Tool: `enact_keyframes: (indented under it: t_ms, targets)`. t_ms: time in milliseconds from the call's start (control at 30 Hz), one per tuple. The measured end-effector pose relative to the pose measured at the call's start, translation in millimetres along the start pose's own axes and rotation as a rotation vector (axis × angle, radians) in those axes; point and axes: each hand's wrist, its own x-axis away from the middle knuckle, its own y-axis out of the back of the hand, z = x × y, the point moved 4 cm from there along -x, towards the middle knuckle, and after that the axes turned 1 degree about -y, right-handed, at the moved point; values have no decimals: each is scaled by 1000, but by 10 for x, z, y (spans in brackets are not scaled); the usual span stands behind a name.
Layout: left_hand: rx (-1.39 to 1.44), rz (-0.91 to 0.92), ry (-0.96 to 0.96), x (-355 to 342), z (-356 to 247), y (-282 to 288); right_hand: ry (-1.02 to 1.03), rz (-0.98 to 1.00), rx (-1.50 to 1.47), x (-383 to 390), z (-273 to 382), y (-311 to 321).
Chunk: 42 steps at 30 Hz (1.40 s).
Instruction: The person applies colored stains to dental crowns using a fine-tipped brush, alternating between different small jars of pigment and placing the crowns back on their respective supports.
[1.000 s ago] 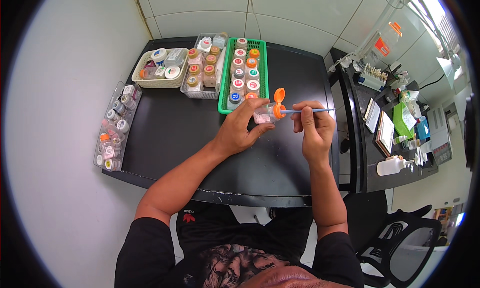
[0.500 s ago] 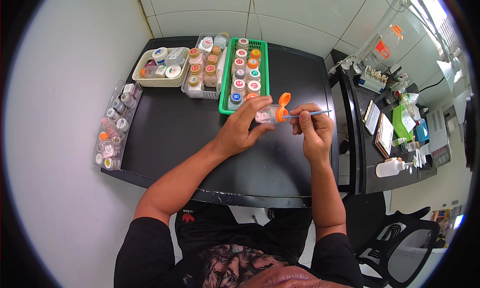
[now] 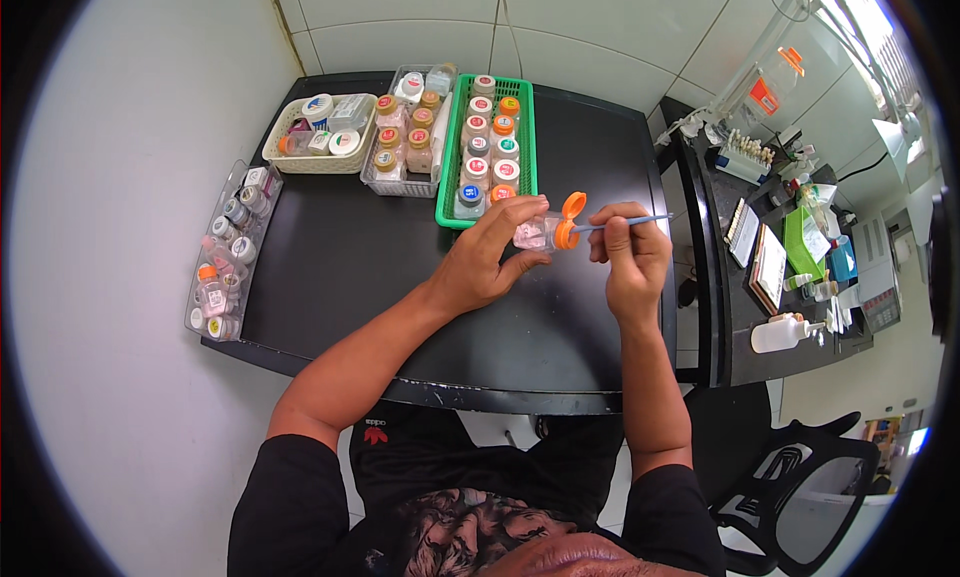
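Note:
My left hand (image 3: 490, 249) is closed round a small clear bottle (image 3: 535, 233), tipped on its side with its mouth toward the right. Pale pink powder shows inside it. Its orange flip cap (image 3: 573, 206) stands open, lid up. Between the thumb and fingers of my right hand (image 3: 632, 257) is a thin blue stick-like tool (image 3: 640, 220). The tool's left end reaches the bottle's mouth; whether its tip is inside is hard to see. Just beyond my left hand, a green basket (image 3: 531, 167) holds several capped bottles in two rows.
On the black table (image 3: 330, 267) stand a clear bin (image 3: 405, 188) of pink-filled bottles, a cream basket (image 3: 320, 165) of jars and a clear tray (image 3: 195, 287) of small jars at the left edge. A side desk at right carries a white pump bottle (image 3: 780, 335). A chair (image 3: 800, 497) stands lower right.
My right hand has drawn the blue tool slightly to the right and up, farther out of the bottle. The bottle in my left hand has shifted a little to the right.

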Motion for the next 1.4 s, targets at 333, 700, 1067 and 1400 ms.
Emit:
enact_keyframes:
  t_ms: [333, 700, 1067, 1400]
  targets:
    - [61, -21, 68, -1, 11, 19, -32, -1, -43, 1, -8, -1]
    - [-9, -47, 11, -7, 14, 27, 28, -31, 66, 5, 54, -54]
    - [-49, -53, -26, -26, -6, 44, 127, -75, 216, 25, 118, -77]
    - [-101, -28, -30, -48, -49, 46, 7, -109, 115, 32, 50, -84]
